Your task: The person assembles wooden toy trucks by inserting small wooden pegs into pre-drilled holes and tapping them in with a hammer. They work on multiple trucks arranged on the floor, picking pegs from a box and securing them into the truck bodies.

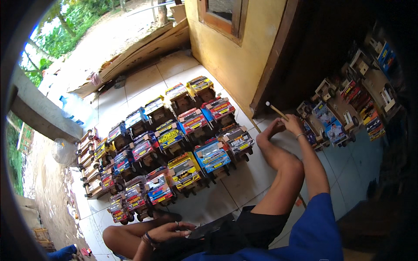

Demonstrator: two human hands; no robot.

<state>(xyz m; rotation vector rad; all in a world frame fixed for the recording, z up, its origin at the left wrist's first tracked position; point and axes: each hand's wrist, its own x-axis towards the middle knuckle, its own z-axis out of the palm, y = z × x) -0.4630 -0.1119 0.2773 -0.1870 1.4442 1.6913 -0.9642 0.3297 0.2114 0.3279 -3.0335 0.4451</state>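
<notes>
My right hand [292, 124], out beyond my right knee, is closed around a thin wooden stick [277, 111] with a pale round tip pointing up and left. It is close to the toes of my bent right leg. Low over my lap, my left hand [172, 231] has its fingers against a dark, flat, slightly shiny piece [211, 227], which barely stands out from my black shorts. In front of me, several rows of colourful toy trucks [185, 170] with wooden bodies and dark wheels stand on the tiles.
More toy trucks [331, 119], some with bare wooden beds, line the dark doorway side at right. Unpainted wooden truck parts [89, 163] are at the rows' left end. A clear plastic bottle [74, 108] and a yellow wall [226, 65] lie beyond. Another person's leg [63, 253] shows lower left.
</notes>
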